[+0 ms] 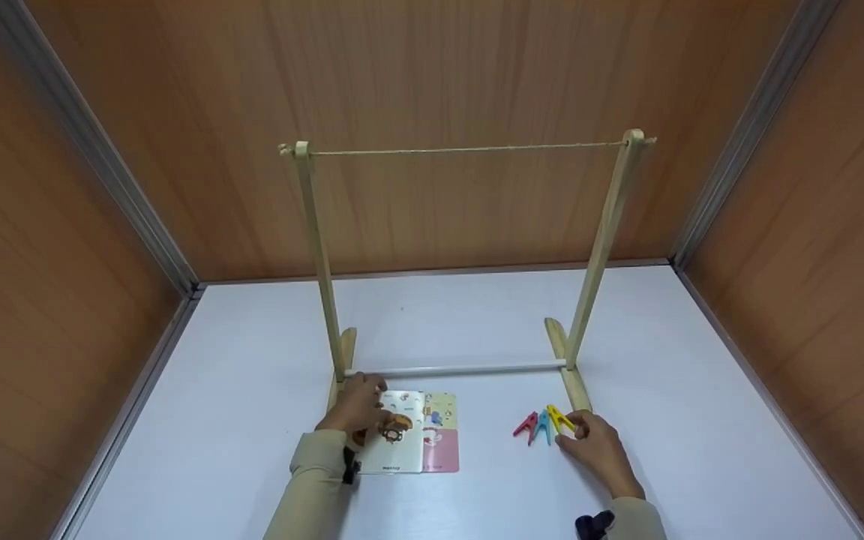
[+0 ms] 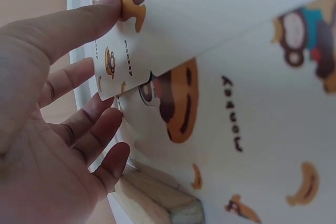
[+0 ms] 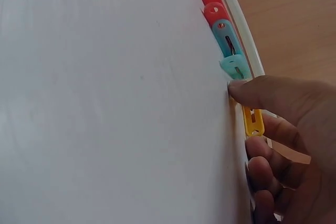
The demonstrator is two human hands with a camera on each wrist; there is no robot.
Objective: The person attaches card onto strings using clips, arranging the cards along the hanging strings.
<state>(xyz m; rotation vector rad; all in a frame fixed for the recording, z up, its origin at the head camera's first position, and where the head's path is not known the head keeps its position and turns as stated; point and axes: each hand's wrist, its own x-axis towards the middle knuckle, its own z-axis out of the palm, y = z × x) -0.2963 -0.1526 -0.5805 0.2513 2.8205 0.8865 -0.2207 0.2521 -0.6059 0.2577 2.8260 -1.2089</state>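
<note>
Left hand [image 1: 357, 403] on the white booklet [image 1: 402, 450], which lay on the table [image 1: 492, 502]: thumb on the printed face, fingers at its edge, a pinch at the corner. The left-wrist view showed "monkey" printed more than once (sideways from that angle), among cartoon monkeys and small banana shapes. From the head view, dark lettering ran along the booklet's foot, too small to make out. A pink-and-yellow booklet [image 1: 442, 451] lay partly under its right side; its print was likewise unreadable.

Right hand [image 1: 598, 450] had the yellow clothespin [image 1: 558, 417] between thumb and fingers. Just beside it lay the blue clothespin [image 1: 543, 426], then the red clothespin [image 1: 526, 426]; no lettering legible on them. Behind stood a wooden frame [image 1: 604, 232], a cord [image 1: 469, 150] strung between its posts.
</note>
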